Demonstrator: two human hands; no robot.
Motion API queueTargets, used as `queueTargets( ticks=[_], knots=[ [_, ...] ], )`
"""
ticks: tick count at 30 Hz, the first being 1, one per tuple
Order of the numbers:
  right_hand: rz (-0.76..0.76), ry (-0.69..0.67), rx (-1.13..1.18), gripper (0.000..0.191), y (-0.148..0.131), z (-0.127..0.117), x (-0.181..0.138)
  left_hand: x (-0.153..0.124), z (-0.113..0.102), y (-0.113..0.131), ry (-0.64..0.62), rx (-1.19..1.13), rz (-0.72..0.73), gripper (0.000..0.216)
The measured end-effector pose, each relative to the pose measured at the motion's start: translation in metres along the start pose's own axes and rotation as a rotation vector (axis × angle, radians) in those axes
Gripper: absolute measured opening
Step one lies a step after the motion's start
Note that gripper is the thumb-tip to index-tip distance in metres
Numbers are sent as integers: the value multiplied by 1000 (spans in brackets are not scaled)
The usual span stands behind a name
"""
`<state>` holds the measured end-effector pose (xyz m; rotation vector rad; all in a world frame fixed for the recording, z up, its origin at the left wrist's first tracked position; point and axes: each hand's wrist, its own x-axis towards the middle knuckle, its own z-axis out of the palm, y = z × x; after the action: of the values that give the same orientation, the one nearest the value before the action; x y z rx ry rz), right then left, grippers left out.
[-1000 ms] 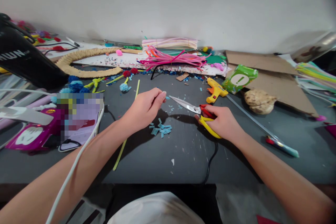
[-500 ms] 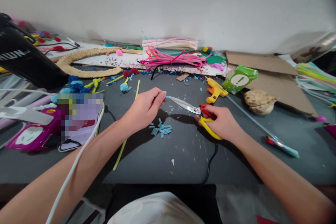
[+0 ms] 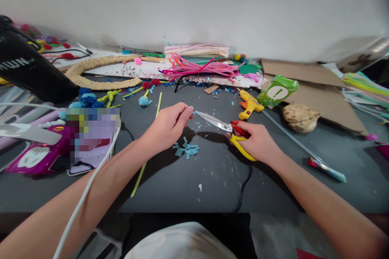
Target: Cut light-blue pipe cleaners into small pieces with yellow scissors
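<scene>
My left hand [image 3: 168,126] is closed in a pinch above the dark table [image 3: 197,178]; whatever it pinches is too small to name. My right hand [image 3: 258,142] grips scissors with red and yellow handles [image 3: 226,128]. Their silver blades point left, and the tips are close to my left fingertips. A small heap of blue cut bits [image 3: 186,149] lies on the table just below and between the hands. A long yellow-green strip [image 3: 147,153] runs under my left forearm.
A yellow glue gun [image 3: 249,104], a green packet [image 3: 277,91] and a brown lump [image 3: 300,116] sit to the right, before cardboard [image 3: 316,89]. Pink pipe cleaners [image 3: 199,68] and a woven ring [image 3: 97,73] lie at the back. A magenta box [image 3: 45,151] and white cable [image 3: 88,186] sit left.
The scissor tips slid left to my left fingertips, then drew back slightly. Both hands otherwise stay in place.
</scene>
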<state>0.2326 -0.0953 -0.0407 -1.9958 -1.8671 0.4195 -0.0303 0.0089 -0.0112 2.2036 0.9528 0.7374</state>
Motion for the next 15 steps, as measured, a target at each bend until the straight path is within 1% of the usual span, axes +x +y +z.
queueTargets(
  ticks=[5, 8, 11, 15],
  knots=[
    [-5, 20, -6, 25, 0, -1, 0, 0, -1, 1, 3, 1, 2, 34],
    [15, 42, 35, 25, 0, 0, 0, 0, -1, 1, 6, -7, 8, 33],
    [26, 34, 81, 29, -1, 0, -1, 1, -1, 1, 8, -7, 10, 33],
    [21, 16, 67, 35, -1, 0, -1, 1, -1, 1, 8, 16, 5, 35]
  ],
)
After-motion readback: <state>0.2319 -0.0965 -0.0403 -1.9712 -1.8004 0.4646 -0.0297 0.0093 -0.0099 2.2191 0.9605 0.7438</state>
